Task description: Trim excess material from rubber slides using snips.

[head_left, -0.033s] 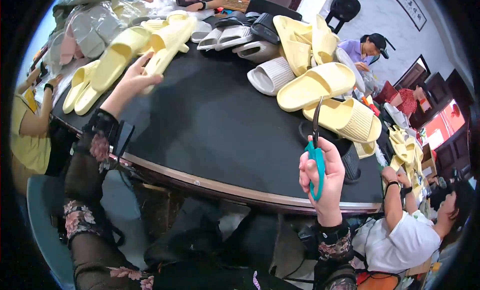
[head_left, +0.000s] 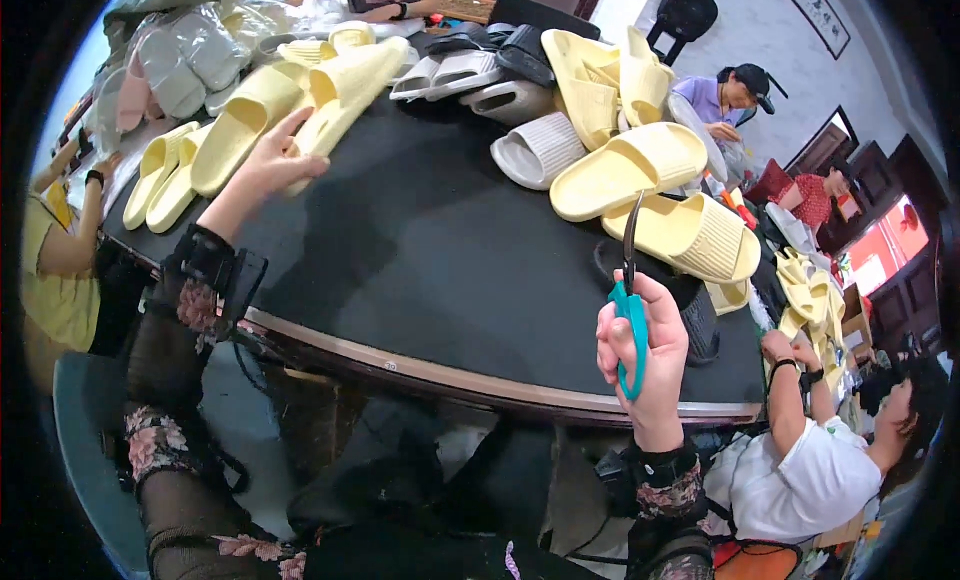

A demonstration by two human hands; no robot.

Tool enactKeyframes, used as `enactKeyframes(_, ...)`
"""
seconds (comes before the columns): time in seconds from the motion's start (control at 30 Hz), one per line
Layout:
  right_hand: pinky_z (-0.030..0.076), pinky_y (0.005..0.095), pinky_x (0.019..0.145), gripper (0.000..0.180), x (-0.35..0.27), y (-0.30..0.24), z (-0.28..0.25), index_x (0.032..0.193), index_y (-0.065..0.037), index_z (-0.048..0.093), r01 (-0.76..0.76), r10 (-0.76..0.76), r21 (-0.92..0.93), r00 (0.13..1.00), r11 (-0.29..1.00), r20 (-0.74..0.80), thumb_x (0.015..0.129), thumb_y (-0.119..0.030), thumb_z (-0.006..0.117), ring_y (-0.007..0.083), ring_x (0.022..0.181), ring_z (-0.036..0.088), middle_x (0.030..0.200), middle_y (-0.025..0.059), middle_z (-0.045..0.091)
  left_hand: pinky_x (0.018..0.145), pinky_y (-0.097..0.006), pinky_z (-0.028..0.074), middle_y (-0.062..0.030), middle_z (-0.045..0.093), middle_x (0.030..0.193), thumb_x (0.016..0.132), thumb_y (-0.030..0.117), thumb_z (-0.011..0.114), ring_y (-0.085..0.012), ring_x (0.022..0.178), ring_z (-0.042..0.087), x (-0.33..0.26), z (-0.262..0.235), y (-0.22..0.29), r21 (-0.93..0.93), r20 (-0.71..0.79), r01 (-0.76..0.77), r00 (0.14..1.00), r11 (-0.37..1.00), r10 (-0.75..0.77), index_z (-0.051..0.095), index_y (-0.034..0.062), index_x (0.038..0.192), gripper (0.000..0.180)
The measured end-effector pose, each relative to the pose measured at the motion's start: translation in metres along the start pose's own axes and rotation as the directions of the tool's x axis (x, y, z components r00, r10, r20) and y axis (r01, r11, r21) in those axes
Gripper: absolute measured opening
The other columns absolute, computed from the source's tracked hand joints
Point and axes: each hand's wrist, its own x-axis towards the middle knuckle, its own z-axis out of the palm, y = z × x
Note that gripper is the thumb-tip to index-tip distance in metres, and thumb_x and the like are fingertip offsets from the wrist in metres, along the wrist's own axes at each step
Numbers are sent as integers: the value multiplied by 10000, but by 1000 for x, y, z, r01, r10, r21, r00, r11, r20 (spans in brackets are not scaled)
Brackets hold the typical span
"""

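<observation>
At the far left of the black table, my left hand (head_left: 268, 165) is closed on the near end of a pale yellow slide slipper (head_left: 345, 100), fingers and thumb along its sides. More yellow slippers (head_left: 245, 115) lie right beside that hand. My right hand (head_left: 655, 355) is wrapped around the teal handles of a pair of scissors (head_left: 630, 320). Their slim dark blades point up and away from me, in front of a pile of yellow slippers (head_left: 630, 175) on the right.
Grey slippers (head_left: 540, 150) and black slippers (head_left: 525, 55) are stacked at the back. Plastic-wrapped slippers (head_left: 170, 70) fill the far left. The table's front edge (head_left: 480, 381) runs before me. Co-workers sit around, the nearest in a white shirt (head_left: 800, 480) at the right.
The slipper in my left hand has shifted slightly to the right and tilted a little. My right hand and the scissors have hardly moved.
</observation>
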Motion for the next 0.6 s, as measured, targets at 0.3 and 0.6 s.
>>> enactKeyframes(0.3,360,168,407,412,-5,-6,-7,1233,-55,449,33,-33,-53,999,998,-8,852,-43,603,37,505,463,776,30,551,996,-364,362,-161,512,1222,614,169,763,-292,1146,467,-73,46,80,189,455,-390,848,901,271,404,60,1336,814)
enactKeyframes(0.6,406,171,474,406,-8,-8,-12,1224,-50,452,39,-39,-48,999,998,19,851,-22,607,40,573,501,793,21,562,1065,-440,280,-207,403,1332,591,106,747,-393,1266,328,-75,16,64,574,489,-455,857,681,161,419,102,1331,809)
